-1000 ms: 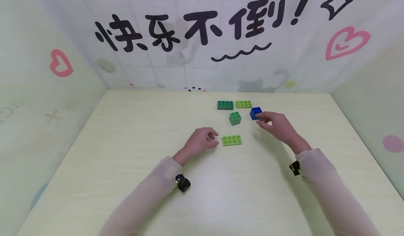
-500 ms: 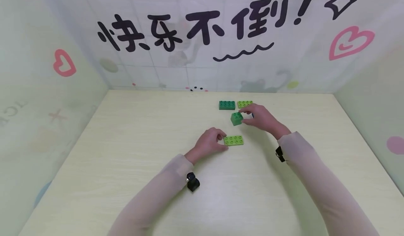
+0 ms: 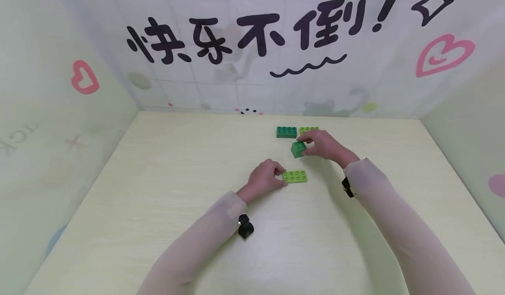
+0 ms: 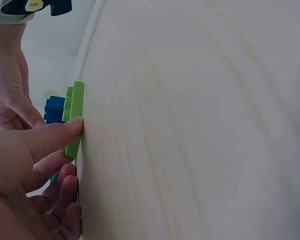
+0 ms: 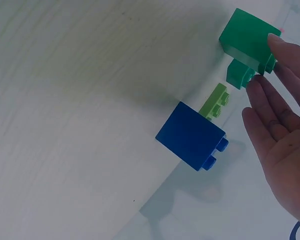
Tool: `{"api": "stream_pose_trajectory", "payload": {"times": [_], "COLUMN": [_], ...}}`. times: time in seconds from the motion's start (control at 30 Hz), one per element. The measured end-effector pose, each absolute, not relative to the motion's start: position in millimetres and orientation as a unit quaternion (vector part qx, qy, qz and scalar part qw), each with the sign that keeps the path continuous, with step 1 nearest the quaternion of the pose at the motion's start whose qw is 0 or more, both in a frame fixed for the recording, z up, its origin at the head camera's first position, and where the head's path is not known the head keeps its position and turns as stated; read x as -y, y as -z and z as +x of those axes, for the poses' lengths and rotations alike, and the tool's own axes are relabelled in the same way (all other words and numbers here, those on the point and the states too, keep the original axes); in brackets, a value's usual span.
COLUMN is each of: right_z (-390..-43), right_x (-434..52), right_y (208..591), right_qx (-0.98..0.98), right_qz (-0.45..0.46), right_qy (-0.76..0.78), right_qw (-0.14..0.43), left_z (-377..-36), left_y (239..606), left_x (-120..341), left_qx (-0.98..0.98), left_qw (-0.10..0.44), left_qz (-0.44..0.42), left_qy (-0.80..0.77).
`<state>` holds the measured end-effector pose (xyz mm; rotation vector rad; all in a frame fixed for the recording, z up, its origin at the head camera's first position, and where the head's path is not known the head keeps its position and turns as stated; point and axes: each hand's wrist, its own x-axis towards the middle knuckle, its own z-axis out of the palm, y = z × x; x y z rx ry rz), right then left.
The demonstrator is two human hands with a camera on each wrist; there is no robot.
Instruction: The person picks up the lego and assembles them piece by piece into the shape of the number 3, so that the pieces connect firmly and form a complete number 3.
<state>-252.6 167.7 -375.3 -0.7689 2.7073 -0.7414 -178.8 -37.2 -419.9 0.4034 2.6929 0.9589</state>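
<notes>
"What is the lime plate (image 3: 295, 176) like?"

"Smooth and plastic-looking, flat, rectangular, with two rows of four round studs. It lies on the pale, wood-grained table (image 3: 169, 194), studs up, long axis running left to right; the left hand (image 3: 263, 177) pinches its left end between thumb and finger."

"And the right hand (image 3: 327, 147)?"

"It narrowly pinches the green block (image 3: 297, 150), a taller, square-topped piece beyond the plate, studs up. The smooth blue block (image 5: 191, 136) stands nearby, its studs up too."
</notes>
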Motion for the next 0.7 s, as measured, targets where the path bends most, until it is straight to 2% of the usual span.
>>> {"api": "stream_pose_trajectory", "payload": {"times": [0.27,0.7], "right_z": [-254.4,-255.8], "right_x": [-162.6,-160.8], "right_y": [377.7,382.5], "right_qx": [-0.925,-0.930], "right_qz": [-0.257,-0.250], "right_qy": [0.248,0.246], "right_qw": [0.127,0.110], "left_z": [-181.0,-178.8], "left_y": [420.9,417.6], "left_x": [37.5,39.5], "left_qx": [-0.923,-0.920], "left_qw": [0.134,0.133], "left_qz": [0.135,0.126], "left_qy": [-0.333,-0.347]}}
